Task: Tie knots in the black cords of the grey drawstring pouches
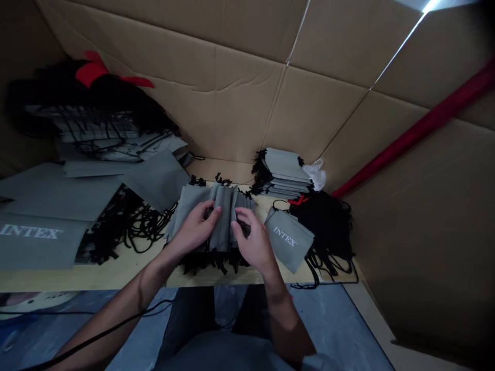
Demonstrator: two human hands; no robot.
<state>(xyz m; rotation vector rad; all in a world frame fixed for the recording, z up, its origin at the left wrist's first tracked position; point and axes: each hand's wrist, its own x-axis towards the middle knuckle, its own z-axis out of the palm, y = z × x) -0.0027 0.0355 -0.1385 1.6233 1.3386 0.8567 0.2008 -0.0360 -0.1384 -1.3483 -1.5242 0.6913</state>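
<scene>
A bundle of grey drawstring bags [221, 226] stands on edge in front of me, with black cord ends sticking out at the far and near sides. From the left, my left hand [198, 226] is closed on some of the bags, its thumb on a raised grey fold. My right hand [253, 238] bends its fingers and thumb round the bags' edges on the other side. Right of it lies a grey bag printed INTEX [288, 237]. Parts of my fingertips are hidden between the folds.
Large grey INTEX bags [46, 226] and a tall pile with black cords [104, 129] fill the left. At the back right sit a smaller grey stack [284, 167] and white plastic [316, 174]. Black cords [328, 226] hang over the wooden table's edge [135, 278]. Cardboard walls [232, 103] enclose it.
</scene>
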